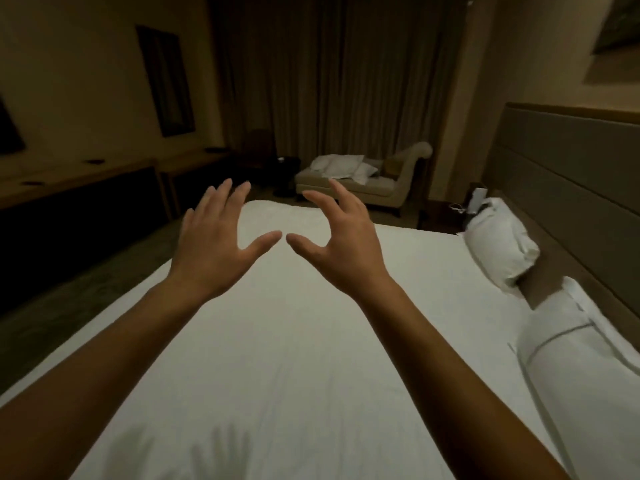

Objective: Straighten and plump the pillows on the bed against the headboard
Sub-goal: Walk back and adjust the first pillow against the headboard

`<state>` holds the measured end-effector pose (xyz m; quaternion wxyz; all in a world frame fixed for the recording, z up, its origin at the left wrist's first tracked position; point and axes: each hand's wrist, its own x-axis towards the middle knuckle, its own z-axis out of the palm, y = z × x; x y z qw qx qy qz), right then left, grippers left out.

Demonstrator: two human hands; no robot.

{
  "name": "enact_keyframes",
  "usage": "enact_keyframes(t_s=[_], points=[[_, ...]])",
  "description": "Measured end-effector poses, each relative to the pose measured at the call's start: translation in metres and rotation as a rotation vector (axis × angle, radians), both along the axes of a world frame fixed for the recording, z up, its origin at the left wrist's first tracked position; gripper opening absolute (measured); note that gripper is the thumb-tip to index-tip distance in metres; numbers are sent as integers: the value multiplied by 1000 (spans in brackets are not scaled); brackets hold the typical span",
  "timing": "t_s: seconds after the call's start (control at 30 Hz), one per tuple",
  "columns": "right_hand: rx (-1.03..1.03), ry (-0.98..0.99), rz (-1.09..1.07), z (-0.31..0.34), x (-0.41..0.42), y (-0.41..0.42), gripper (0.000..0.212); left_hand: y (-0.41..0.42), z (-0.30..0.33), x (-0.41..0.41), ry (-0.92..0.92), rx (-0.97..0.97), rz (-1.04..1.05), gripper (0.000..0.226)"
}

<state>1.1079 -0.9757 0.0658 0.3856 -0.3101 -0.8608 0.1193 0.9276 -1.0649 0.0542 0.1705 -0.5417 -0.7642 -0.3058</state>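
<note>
Leaning against the headboard point(568, 174) at the right of the view, two white pillows sit apart from each other with a dark gap of headboard showing between them. The far pillow point(498, 247) stands slumped and creased, its upper corner poking up toward the headboard's far end. The near pillow point(568, 355) lies long and smooth, with a thin piped seam across it, and it runs off the lower right edge of the frame.

Both pillows rest on the bed point(277, 375), whose white sheet spreads flat away from the headboard with only faint wrinkles. Out over the middle of the sheet, well away from the headboard and from both pillows, two bare forearms stretch forward. The left hand point(211, 251) is spread wide, fingers fanned and thumb out, its grip empty. The right hand point(343, 247) is also spread, fingers slightly curled, thumb pointing toward the left thumb; the two thumb tips come near one another but do not touch. Neither hand touches the sheet as far as can be told.

Beyond the bed's far edge, a pale chaise point(381, 185) carries a heap of white cushions, with dark curtains point(339, 71) behind it. Opposite the headboard, a long wooden bench point(83, 178) runs along the wall
</note>
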Motion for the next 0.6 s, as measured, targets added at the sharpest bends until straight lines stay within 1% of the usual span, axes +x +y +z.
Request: enact_keyframes(t_s=[0.17,0.2,0.23,0.3,0.33,0.37,0.4,0.43,0.47,0.5,0.53,0.57,0.6], points=[[-4,-20,180,1,-132,-62,73,-89,-11,-107,-1,3,180,99],[-2,-11,188,-1,-136,-60,74,-90,-11,-112,-13,11,192,99],[2,-5,222,-5,-169,-70,75,-111,-18,-137,-28,10,237,100],[-1,-13,204,-13,-172,-59,76,-114,-29,-143,-45,-1,250,101],[0,-2,255,-20,-221,-73,76,-144,-38,-184,-66,-15,309,102],[6,-11,247,-24,-233,-69,77,-151,-44,-196,-80,-18,320,104],[7,-17,235,-28,-227,-61,77,-147,-48,-199,-70,-45,332,105],[-3,11,326,-37,-302,-82,77,-188,-54,-261,-77,-56,442,107],[12,13,319,-42,-322,-80,78,-195,-58,-281,-77,-59,475,108],[22,14,294,-42,-320,-73,80,-187,-56,-290,-59,-78,483,109],[-28,49,404,-54,-396,-99,81,-227,-61,-345,-63,-112,609,109],[-39,49,413,-57,-417,-101,83,-231,-62,-364,-65,-116,624,109],[-31,42,405,-57,-418,-99,83,-220,-62,-372,-49,-146,618,108]])
